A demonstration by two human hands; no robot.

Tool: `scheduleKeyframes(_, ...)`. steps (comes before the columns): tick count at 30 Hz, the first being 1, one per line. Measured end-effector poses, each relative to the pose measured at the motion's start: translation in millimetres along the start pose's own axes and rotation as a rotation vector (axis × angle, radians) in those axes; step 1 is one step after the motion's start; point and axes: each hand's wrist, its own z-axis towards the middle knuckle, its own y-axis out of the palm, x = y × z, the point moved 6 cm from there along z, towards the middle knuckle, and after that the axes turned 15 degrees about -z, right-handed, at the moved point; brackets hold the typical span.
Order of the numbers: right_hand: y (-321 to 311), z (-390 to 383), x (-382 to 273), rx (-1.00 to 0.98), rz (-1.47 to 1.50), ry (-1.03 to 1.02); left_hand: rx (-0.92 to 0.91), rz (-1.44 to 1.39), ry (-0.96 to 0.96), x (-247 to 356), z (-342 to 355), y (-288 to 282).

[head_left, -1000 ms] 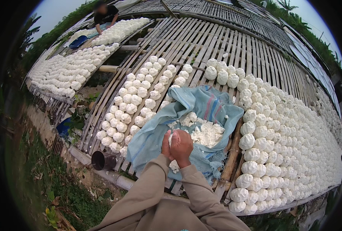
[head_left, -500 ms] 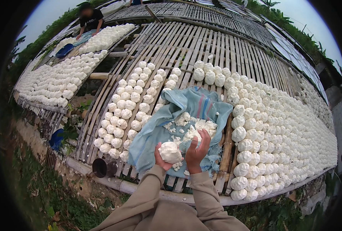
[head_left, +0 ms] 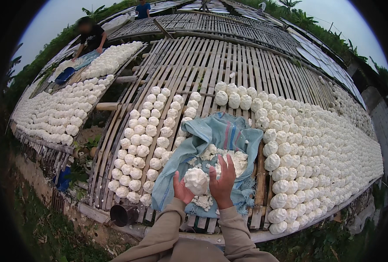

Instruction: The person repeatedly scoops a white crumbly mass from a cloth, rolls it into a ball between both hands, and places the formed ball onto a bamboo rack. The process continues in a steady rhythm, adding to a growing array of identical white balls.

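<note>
A rounded white lump of doughy, crumbly stuff (head_left: pixel 197 181) rests against the palm and fingers of my left hand (head_left: pixel 181 190). Just to its right, my right hand (head_left: pixel 222 184) is raised with fingers spread and holds nothing; its thumb comes close to the lump, and I cannot tell if it touches. Under both hands lies a blue woven cloth (head_left: pixel 169 178) with pink and dark stripes. Loose white crumbly pieces (head_left: pixel 239 163) are heaped on it beyond my hands.
Rows of white lumps (head_left: pixel 135 152) stand left of the cloth on the bamboo slat platform (head_left: pixel 189 56), and many more lumps (head_left: pixel 307 144) cover the right. A dark cup (head_left: pixel 124 215) sits at the near edge. At far left, another person (head_left: pixel 92 37) leans over a second platform beside a blue scoop (head_left: pixel 65 75).
The lump has turned in my left hand, its ridged side now facing up. My right hand has moved slightly down, its fingers more spread. The whole view has shifted a little.
</note>
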Motion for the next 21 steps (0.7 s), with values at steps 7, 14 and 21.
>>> scheduleKeyframes(7, 38, 30, -1, -0.206, -0.031, -0.21, -0.092, -0.07, -0.01, 4, 37, 18)
scheduleKeyframes(14, 77, 64, 30, -0.309, 0.217, -0.081, 0.101, 0.337, -0.07, -3, 104, 21)
scheduleKeyframes(21, 115, 152, 164, -0.533, 0.884, 0.64, -0.198, 0.733, 0.129, 4, 181, 94)
